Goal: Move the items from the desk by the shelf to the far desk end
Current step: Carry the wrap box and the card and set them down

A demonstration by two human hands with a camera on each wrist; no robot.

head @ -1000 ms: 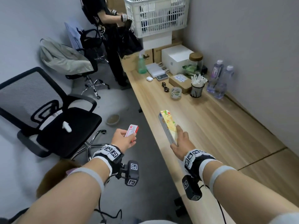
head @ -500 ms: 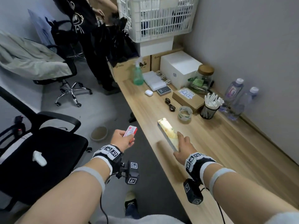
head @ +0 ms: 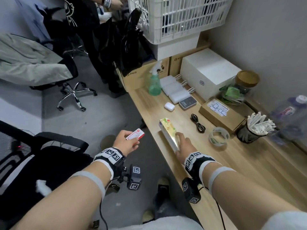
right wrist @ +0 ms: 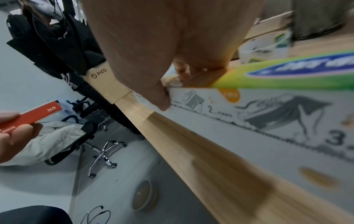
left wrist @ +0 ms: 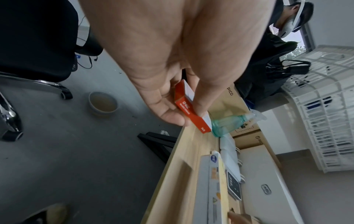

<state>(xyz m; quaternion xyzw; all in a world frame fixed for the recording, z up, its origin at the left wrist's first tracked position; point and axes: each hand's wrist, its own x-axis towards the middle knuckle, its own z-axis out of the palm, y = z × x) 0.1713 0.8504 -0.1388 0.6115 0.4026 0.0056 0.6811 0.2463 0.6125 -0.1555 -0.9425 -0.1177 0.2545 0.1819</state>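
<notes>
Wooden desk point(head: 249, 163) ahead: right hand point(head: 184, 146) grips the long wrap box point(head: 167, 131), left hand point(head: 123, 144) pinches a red staple box point(head: 135, 133), both carried toward the far end.

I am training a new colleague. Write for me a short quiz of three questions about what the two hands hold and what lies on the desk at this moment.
1. True or false: the left hand holds a small red and white box over the floor, off the desk.
2. What does the right hand grip?
A. the tape roll
B. the long food-wrap box
C. the spray bottle
3. Fill in: the black cable lies between the long box and the ____ parcel.

Key: 1 true; 2 B; 3 cardboard.
</notes>
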